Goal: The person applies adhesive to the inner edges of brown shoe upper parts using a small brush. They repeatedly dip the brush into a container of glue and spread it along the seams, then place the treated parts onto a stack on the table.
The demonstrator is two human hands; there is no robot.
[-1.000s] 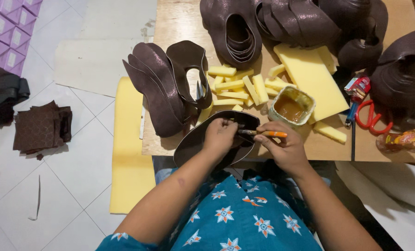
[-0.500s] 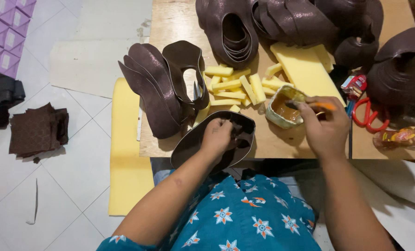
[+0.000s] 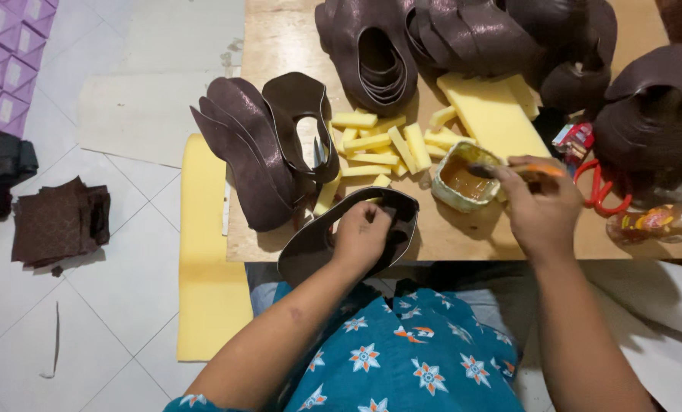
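Right hand (image 3: pixel 541 207) now at glue tin (image 3: pixel 463 177), pinching orange-handled brush (image 3: pixel 520 171); left hand (image 3: pixel 362 238) pressed flat on brown cutout (image 3: pixel 310 246).

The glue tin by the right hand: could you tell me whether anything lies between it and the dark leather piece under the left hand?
Nothing visible does. The glue tin and the dark leather piece are separated only by bare table; the yellow foam strips lie farther back.
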